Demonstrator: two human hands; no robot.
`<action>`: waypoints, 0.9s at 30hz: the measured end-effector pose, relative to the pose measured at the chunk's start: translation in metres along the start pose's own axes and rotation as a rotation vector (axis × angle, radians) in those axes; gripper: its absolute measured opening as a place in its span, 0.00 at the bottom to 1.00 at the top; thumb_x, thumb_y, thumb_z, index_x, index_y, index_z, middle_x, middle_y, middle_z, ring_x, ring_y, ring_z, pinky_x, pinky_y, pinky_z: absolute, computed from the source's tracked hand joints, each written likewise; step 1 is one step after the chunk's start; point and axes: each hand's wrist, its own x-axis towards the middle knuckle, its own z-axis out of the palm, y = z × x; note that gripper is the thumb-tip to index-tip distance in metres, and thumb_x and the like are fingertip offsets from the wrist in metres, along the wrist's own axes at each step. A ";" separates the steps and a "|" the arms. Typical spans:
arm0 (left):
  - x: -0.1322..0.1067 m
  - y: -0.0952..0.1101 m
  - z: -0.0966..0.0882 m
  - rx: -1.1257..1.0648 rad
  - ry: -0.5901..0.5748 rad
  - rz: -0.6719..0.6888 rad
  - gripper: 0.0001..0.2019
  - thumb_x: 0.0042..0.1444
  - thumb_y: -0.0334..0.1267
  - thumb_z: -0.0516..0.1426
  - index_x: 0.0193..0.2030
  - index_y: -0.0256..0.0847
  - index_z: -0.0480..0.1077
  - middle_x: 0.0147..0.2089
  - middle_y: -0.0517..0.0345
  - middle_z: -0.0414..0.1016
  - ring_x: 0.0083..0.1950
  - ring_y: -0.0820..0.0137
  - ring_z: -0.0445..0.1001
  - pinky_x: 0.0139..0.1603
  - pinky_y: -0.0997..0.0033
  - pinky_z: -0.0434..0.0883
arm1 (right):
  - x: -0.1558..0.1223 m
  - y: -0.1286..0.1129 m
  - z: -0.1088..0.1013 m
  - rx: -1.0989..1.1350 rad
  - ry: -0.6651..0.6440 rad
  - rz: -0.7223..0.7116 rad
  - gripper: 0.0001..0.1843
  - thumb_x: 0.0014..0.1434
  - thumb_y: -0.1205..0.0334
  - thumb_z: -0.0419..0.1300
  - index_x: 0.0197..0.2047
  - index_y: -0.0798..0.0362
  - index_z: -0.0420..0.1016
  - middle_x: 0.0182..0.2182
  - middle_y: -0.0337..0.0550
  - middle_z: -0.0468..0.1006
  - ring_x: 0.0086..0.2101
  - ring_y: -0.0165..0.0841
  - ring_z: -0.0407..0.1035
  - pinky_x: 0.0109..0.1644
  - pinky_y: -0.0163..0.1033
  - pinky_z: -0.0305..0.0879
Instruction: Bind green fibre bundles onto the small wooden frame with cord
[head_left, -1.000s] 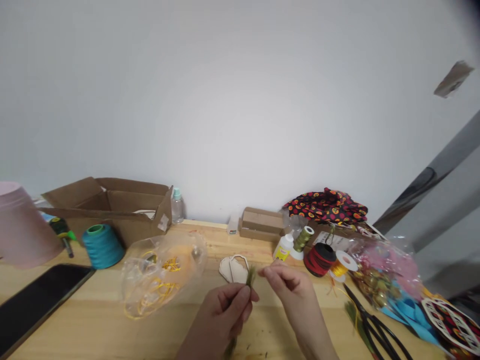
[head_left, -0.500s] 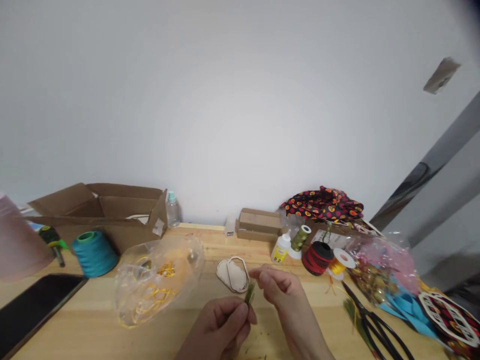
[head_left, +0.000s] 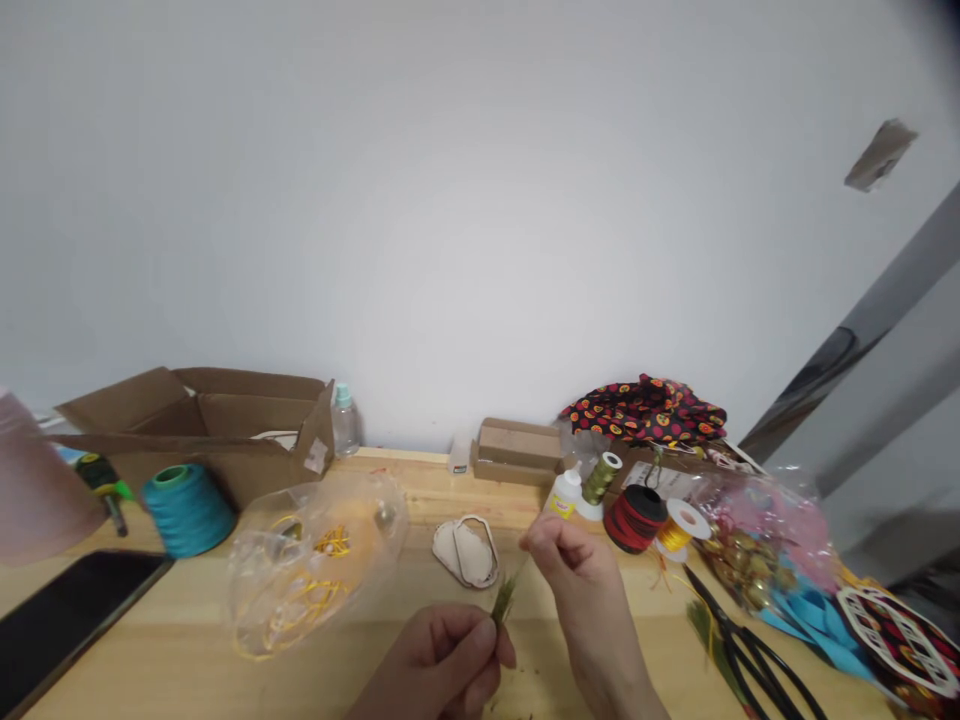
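Olive green on the bundle of strands (head_left: pixel 503 603), and here's olive again on the slim spool (head_left: pixel 600 482)! Red thread against black on the chunky spool (head_left: pixel 631 524), golden yellow on the white reel (head_left: pixel 673 532). Teal, bold teal, on the thread cone (head_left: pixel 187 512)! Yellow label on the white bottle (head_left: pixel 568 487), sky blue ribbon (head_left: pixel 808 624), black scissors (head_left: pixel 727 624), and that cloth (head_left: pixel 646 412): red and orange rounds scattered over black!

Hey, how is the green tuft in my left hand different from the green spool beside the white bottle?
The green tuft has loose, splayed ends, while the green spool carries thread wound around a core.
The green tuft is pinched in your left hand; the green spool stands beside the white bottle, farther back.
Both are green.
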 end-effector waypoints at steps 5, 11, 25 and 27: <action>0.000 0.002 -0.003 0.040 0.000 -0.002 0.21 0.37 0.55 0.58 0.22 0.35 0.65 0.10 0.73 0.50 0.12 0.86 0.40 0.13 0.79 0.36 | 0.013 -0.022 -0.020 -0.092 0.134 -0.136 0.12 0.50 0.58 0.56 0.19 0.55 0.67 0.19 0.35 0.64 0.23 0.27 0.58 0.28 0.32 0.56; 0.004 0.000 -0.017 0.056 0.105 -0.021 0.21 0.36 0.54 0.59 0.23 0.35 0.64 0.11 0.74 0.50 0.12 0.86 0.40 0.13 0.79 0.35 | 0.019 -0.064 -0.046 -0.243 0.169 -0.341 0.12 0.52 0.58 0.55 0.20 0.53 0.68 0.20 0.36 0.65 0.23 0.28 0.59 0.27 0.32 0.56; 0.021 0.039 0.013 -0.095 0.225 0.344 0.13 0.42 0.44 0.60 0.23 0.34 0.67 0.17 0.66 0.62 0.18 0.82 0.58 0.19 0.84 0.57 | -0.002 -0.058 -0.009 -0.561 -0.174 -0.525 0.11 0.53 0.66 0.55 0.21 0.54 0.69 0.18 0.36 0.66 0.23 0.28 0.61 0.26 0.32 0.55; 0.022 0.039 0.020 -0.097 0.172 0.363 0.12 0.45 0.42 0.58 0.23 0.34 0.68 0.20 0.62 0.67 0.22 0.79 0.63 0.26 0.80 0.63 | 0.002 -0.041 -0.002 -0.561 -0.163 -0.495 0.11 0.53 0.66 0.55 0.20 0.54 0.69 0.19 0.37 0.66 0.24 0.28 0.61 0.28 0.33 0.55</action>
